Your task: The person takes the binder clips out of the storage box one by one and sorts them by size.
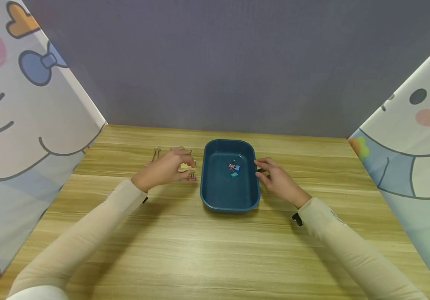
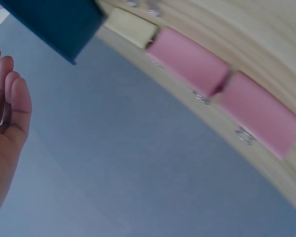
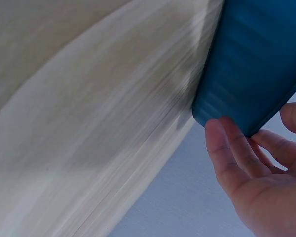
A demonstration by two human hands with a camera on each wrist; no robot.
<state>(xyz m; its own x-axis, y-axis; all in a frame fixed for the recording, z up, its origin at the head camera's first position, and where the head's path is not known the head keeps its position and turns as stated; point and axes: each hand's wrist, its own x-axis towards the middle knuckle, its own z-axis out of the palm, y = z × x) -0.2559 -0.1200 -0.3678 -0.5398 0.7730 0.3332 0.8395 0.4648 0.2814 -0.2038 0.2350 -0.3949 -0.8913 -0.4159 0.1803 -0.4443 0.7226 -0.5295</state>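
Observation:
A dark blue rectangular bin (image 1: 222, 191) holds a few small binder clips: a blue one (image 1: 237, 168), a teal one (image 1: 234, 175) and a patterned pink one (image 1: 231, 166). My left hand (image 1: 168, 168) hovers just left of the bin, thumb and fingers bowed apart, over a yellow binder clip (image 1: 186, 166) and a small pink clip (image 1: 191, 179). Nothing shows in its grasp. In the left wrist view, two large pink binder clips (image 2: 190, 60) stand in a row beside the yellow one. My right hand (image 1: 280, 181) touches the bin's right side with its fingertips, as the right wrist view (image 3: 266, 182) confirms.
The bin stands on a wood-grain table (image 1: 215, 254). Behind it rises a grey panel (image 1: 215, 71), and cartoon-printed sheets (image 1: 8, 121) flank both sides. Metal clip handles (image 1: 157, 149) stick up behind my left hand.

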